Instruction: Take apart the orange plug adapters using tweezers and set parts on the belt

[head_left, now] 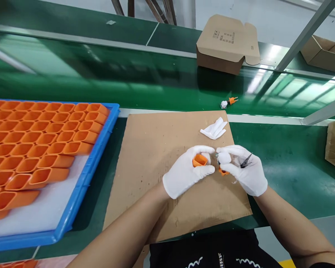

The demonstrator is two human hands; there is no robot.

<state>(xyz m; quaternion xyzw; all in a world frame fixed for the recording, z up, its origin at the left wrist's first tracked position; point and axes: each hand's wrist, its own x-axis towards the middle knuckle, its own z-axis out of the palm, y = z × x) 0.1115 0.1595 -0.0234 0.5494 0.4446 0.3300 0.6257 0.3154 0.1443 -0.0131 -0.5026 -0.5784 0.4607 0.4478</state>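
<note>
My left hand, in a white glove, is closed around an orange plastic housing, a short hollow sleeve with its opening showing. Close beside it on the right, my gloved right hand pinches a small assembly with a round white part and an orange piece below. Dark pointed tweezers also stick out from this hand. The fingertips of both hands nearly meet above the cardboard sheet. Fingers hide much of the small assembly.
A blue tray at the left holds many orange housings in rows. A crumpled white glove lies on the cardboard. Behind are a small orange-and-white plug part and a cardboard box. Metal posts and more boxes stand right.
</note>
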